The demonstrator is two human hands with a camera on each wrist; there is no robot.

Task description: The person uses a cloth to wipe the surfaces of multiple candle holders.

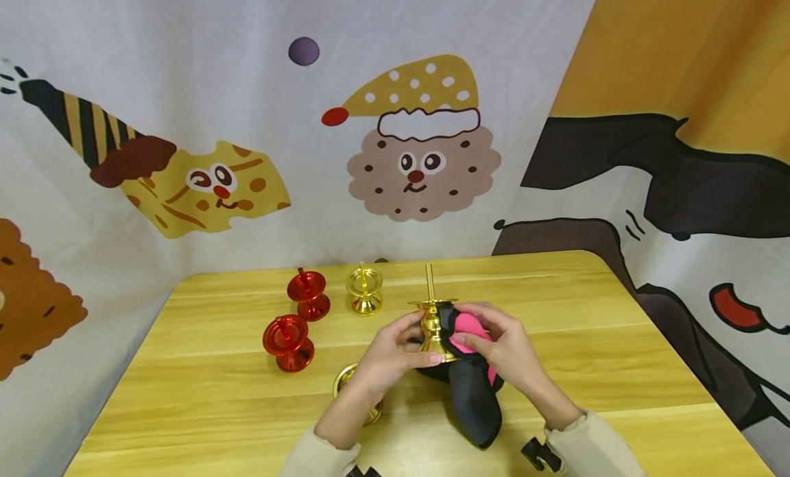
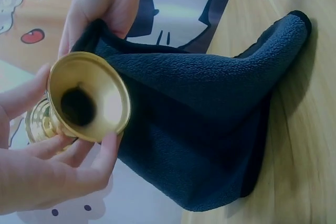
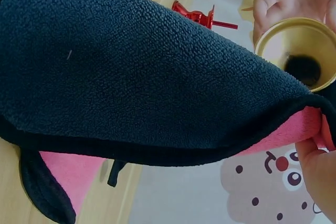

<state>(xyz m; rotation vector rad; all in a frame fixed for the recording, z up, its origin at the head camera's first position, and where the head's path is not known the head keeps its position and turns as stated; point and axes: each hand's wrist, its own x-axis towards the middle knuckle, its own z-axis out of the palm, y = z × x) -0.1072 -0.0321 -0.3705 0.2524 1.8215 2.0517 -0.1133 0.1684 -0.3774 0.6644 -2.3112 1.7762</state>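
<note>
Polished gold candle holder [image 1: 433, 338], metallic and flared at the base, is held upright above a pale wood-grain table [image 1: 204, 374], between a person's two hands. The left hand [image 1: 390, 353] grips its base and stem, while the right hand [image 1: 509, 340] pinches a plush dark-grey and pink cloth [image 1: 475, 401], trimmed in black, bunched against the holder. The left-wrist view shows the hollow, bell-shaped base with a dark recess inside. To the left stand two glossy red candle holders [image 1: 295, 353], a peg rising from each round dish, and a second gold holder [image 1: 367, 304], likewise pegged; another gold piece [image 1: 343, 379] sits partly hidden behind the left forearm.
</note>
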